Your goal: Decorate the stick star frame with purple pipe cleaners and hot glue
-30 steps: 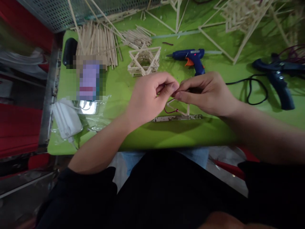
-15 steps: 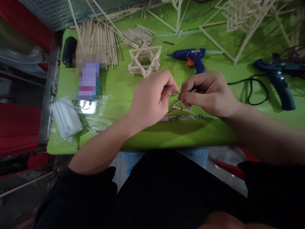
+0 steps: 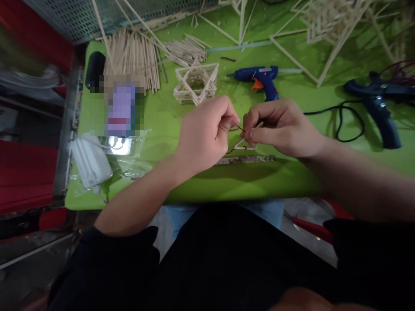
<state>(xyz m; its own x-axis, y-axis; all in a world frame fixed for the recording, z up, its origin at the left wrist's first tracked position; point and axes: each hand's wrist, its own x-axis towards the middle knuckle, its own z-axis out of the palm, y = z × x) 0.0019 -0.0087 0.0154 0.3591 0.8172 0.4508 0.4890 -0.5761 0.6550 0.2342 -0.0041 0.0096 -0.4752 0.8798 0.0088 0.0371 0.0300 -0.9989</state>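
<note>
Pinched in my left hand is a thin dark red cord that runs across to the fingertips of my right hand. The right thumb and forefinger close on a small triangle of wooden sticks and the cord at its corner. A bit of the same cord is wound on the triangle's lower stick. Fingers hide part of the triangle. Just below lies a flat, stained strip. Beyond my hands stand a star-shaped stick frame and a blue glue gun with an orange trigger.
Bundles of sticks lie at the back left, near a pixelated purple object and a white power bank. A dark blue cutter-like tool rests at right, by a black cable. Larger stick frames stand behind.
The cord between my hands now looks straighter, and my right hand has tilted the small triangle slightly. Both hands keep nearly the same place.
</note>
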